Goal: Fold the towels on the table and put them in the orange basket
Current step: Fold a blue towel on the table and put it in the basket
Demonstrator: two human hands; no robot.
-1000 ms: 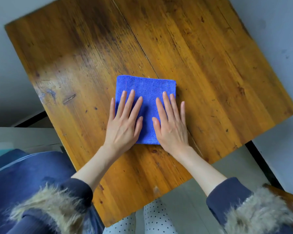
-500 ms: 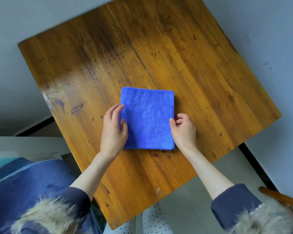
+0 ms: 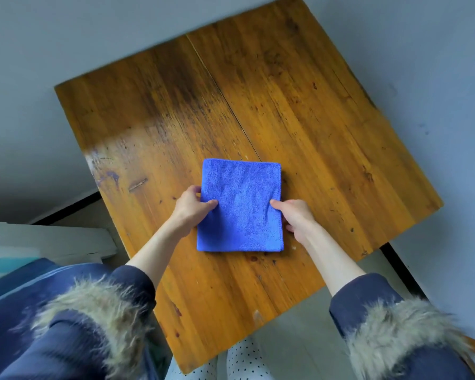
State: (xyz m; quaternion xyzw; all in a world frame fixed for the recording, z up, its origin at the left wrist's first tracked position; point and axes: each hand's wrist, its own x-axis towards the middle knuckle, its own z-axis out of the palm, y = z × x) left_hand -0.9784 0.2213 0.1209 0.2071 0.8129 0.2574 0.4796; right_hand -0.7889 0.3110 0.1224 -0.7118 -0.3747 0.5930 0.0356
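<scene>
Folded blue towel [image 3: 240,205] lies flat on the wooden counter [image 3: 327,133], a neat near-square packet just below frame centre, toward the counter's near edge at 6 o'clock. Its surface is smooth, edges aligned; the far edge sits close to the seam between the two counter boards.

Left hand [image 3: 191,208] at the towel's 9 o'clock edge: thumb laid on top of the cloth, fingers [image 3: 195,191] curled round the edge and passing beneath it — pinching the towel.

Right hand [image 3: 296,215] at the 3 o'clock edge, mirrored: thumb on top pointing inward, the other fingers tucked down beside and under the cloth edge — also grasping the towel. Whether the packet has left the wood cannot be told; it looks level with the surface.

Both forearms bare, reaching in from 7 and 5 o'clock; dark blue sleeves with fur-trimmed cuffs [image 3: 93,305] at the frame bottom. Dotted trousers [image 3: 242,360] show below the counter's near corner. Grey floor [image 3: 52,42] surrounds the counter. Orange basket not in frame.
</scene>
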